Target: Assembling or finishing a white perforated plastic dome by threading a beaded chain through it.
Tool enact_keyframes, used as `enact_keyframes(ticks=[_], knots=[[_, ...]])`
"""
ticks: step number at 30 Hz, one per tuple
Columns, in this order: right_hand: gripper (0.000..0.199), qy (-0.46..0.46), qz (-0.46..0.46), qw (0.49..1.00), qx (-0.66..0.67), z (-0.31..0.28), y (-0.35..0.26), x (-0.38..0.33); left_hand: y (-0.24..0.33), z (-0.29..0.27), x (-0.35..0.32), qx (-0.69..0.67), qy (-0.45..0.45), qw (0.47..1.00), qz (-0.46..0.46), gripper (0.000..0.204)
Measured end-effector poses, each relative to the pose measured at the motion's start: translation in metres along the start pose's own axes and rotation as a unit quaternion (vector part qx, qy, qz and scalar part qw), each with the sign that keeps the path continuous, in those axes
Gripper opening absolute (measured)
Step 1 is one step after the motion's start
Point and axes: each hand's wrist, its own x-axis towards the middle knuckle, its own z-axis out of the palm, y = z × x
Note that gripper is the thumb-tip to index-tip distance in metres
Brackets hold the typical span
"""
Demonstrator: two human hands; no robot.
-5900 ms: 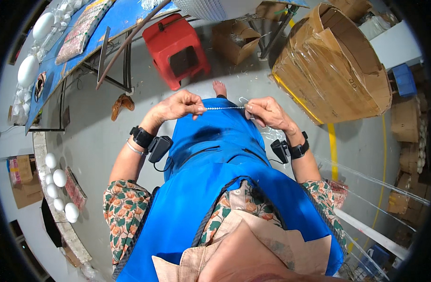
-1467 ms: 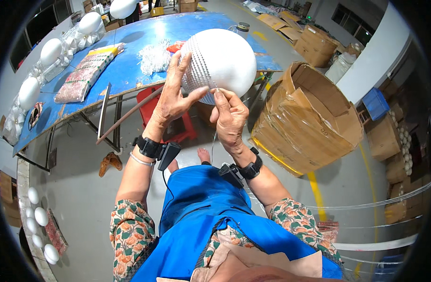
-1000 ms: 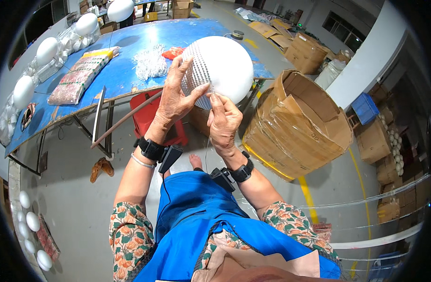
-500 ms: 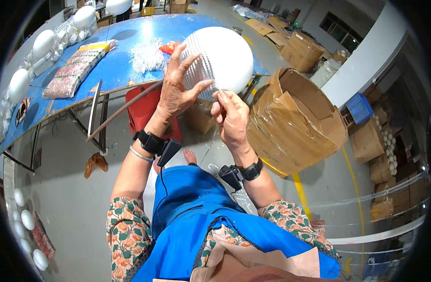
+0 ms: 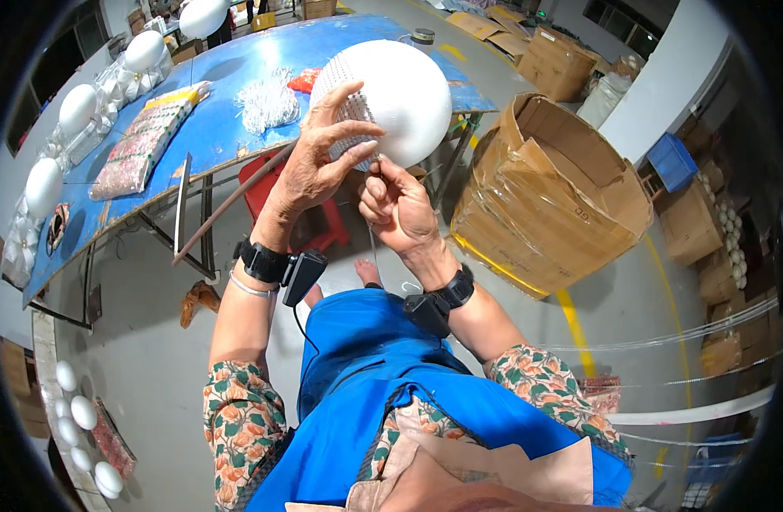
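Since half a second ago, both hands are holding almost the same spots, and the head is tipping a little, so the big cardboard box is sitting lower on the right side.

The left hand is spreading its fingers wide over the near side of the big white foam ball, cupping it and holding it up in the air, above the edge of the blue surface and in front of the person's chest. Part of the ball under that hand is covered in tiny white beads. The right hand is just below the ball, with its fingertips pinched tight on something very thin, maybe a pin or a needle. It is too small to tell. A thin thread seems to be hanging down from that hand.

To do this step well, I think the left hand should be keeping the ball very still, and the right hand should be pushing slowly and straight, right next to the last row of beads.

A red stool is standing under the surface, and a pile of white bits is lying on top of it.
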Motion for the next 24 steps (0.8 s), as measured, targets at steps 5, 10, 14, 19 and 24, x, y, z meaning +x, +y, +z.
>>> enact_keyframes(ticks=[5,10,14,19,24], knots=[[0.023,-0.051,0.021,0.997,0.050,-0.001,0.000,0.003,0.000,-0.001,0.001,0.026,-0.014,1.000,0.001,0.015],[0.024,-0.065,0.019,0.996,0.049,-0.003,0.000,0.006,0.003,-0.003,0.003,0.056,-0.016,0.998,0.004,0.014],[0.022,0.038,-0.061,0.980,-0.183,0.011,0.001,0.000,0.003,-0.003,0.001,0.048,-0.012,0.998,-0.025,0.012],[0.020,0.092,-0.255,0.878,-0.394,0.015,0.005,-0.003,0.005,-0.003,0.005,0.050,-0.015,0.998,-0.043,0.009],[0.017,0.087,-0.240,0.874,-0.414,0.016,0.002,0.002,0.006,-0.005,0.005,0.054,-0.020,0.997,-0.047,0.008]])
